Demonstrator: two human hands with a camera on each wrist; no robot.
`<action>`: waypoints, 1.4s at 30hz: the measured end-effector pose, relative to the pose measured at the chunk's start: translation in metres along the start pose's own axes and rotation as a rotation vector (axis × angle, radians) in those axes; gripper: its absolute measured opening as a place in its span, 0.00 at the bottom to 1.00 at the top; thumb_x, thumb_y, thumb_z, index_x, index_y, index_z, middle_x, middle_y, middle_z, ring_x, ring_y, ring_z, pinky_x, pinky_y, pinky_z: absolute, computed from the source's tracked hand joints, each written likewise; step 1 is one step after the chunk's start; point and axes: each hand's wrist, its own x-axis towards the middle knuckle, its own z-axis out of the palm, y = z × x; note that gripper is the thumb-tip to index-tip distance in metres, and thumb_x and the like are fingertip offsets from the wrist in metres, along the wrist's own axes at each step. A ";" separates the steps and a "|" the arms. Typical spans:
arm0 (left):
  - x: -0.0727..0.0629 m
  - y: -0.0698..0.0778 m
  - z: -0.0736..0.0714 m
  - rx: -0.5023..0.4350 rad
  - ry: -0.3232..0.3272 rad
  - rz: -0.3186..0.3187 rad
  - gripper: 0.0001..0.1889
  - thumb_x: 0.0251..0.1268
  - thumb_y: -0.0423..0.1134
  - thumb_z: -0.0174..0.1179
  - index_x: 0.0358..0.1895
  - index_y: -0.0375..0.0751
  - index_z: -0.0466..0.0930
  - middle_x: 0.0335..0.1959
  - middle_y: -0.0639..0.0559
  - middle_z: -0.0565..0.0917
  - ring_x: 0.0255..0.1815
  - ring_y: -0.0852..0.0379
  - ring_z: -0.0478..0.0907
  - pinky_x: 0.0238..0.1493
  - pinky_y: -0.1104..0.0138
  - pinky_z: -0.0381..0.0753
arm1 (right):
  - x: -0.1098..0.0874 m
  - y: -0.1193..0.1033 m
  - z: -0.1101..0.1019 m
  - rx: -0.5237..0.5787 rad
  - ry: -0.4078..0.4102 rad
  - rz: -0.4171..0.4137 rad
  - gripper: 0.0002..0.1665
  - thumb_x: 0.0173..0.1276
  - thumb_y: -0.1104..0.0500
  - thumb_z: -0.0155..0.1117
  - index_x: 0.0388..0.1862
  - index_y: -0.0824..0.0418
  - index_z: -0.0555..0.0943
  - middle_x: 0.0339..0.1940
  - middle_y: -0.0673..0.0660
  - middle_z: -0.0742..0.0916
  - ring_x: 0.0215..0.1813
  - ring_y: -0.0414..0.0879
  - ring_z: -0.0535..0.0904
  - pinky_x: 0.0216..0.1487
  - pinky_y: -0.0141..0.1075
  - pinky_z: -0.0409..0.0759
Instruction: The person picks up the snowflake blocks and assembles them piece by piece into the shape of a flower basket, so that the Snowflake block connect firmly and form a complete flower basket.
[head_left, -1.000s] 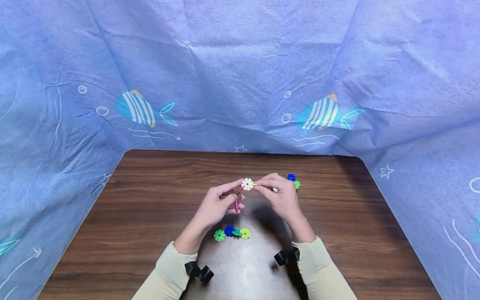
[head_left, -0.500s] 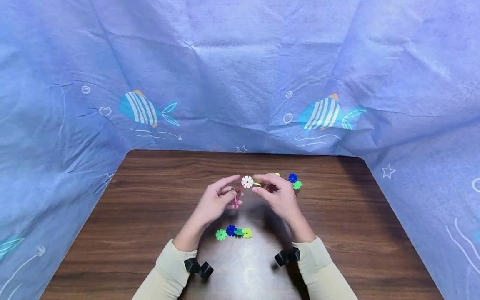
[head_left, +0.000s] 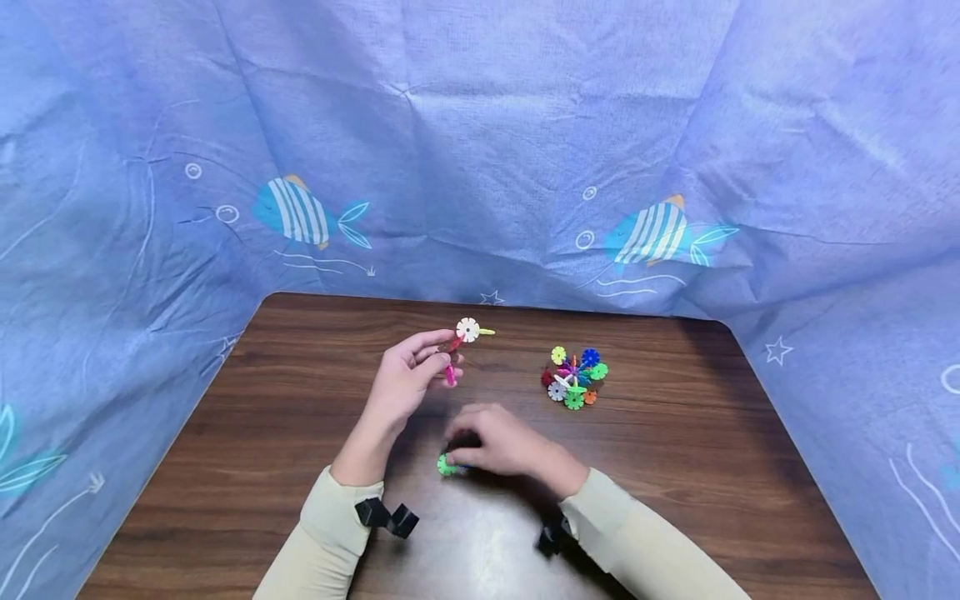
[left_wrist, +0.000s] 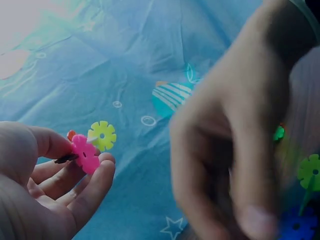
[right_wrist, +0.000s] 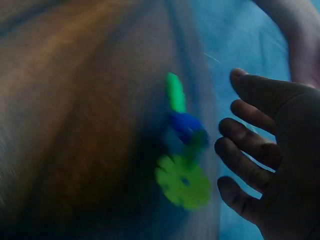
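Between thumb and fingers, my left hand [head_left: 401, 377] pinches a short chain of notched plastic discs above the table. Its white disc [head_left: 468, 330] and a yellow disc [left_wrist: 102, 136] stick out beyond the fingertips. A pink disc [left_wrist: 85, 154] sits by the thumb, with a red one partly hidden. My right hand [head_left: 501, 442], blurred, hovers over a second disc chain on the table, covering most of it in the head view; a green disc [head_left: 446, 464] shows at its left end. In the right wrist view the fingers are loosely bent, apart from that chain's yellow-green disc [right_wrist: 182, 182] and blue disc [right_wrist: 185, 126].
A round multicoloured cluster of joined discs [head_left: 574, 379] stands on the right side of the wooden table [head_left: 675, 467]. A blue fish-print cloth [head_left: 480, 167] hangs behind the table and along its sides.
My right hand has left the held chain's yellow disc and come down toward the chain on the table. My left hand has moved left and away, still holding its chain. The cluster is now uncovered.
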 end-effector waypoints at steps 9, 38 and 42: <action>0.001 -0.003 0.003 0.042 -0.005 -0.014 0.20 0.70 0.24 0.54 0.63 0.29 0.78 0.47 0.35 0.88 0.36 0.57 0.89 0.39 0.63 0.89 | 0.003 -0.006 0.017 -0.186 -0.113 0.034 0.19 0.62 0.38 0.75 0.48 0.43 0.88 0.46 0.41 0.86 0.51 0.38 0.80 0.51 0.37 0.75; 0.005 -0.042 0.031 0.030 0.061 -0.167 0.11 0.66 0.27 0.65 0.49 0.25 0.81 0.27 0.53 0.88 0.26 0.63 0.81 0.33 0.70 0.81 | -0.023 0.026 -0.057 0.525 0.796 0.230 0.18 0.67 0.64 0.73 0.55 0.64 0.83 0.47 0.61 0.87 0.46 0.49 0.83 0.40 0.33 0.81; 0.006 -0.041 0.031 -0.109 0.088 -0.175 0.11 0.68 0.25 0.63 0.50 0.23 0.78 0.28 0.50 0.89 0.28 0.61 0.86 0.38 0.68 0.87 | -0.022 0.027 -0.058 0.591 1.012 0.255 0.13 0.66 0.66 0.73 0.47 0.68 0.83 0.36 0.60 0.85 0.36 0.44 0.78 0.32 0.29 0.74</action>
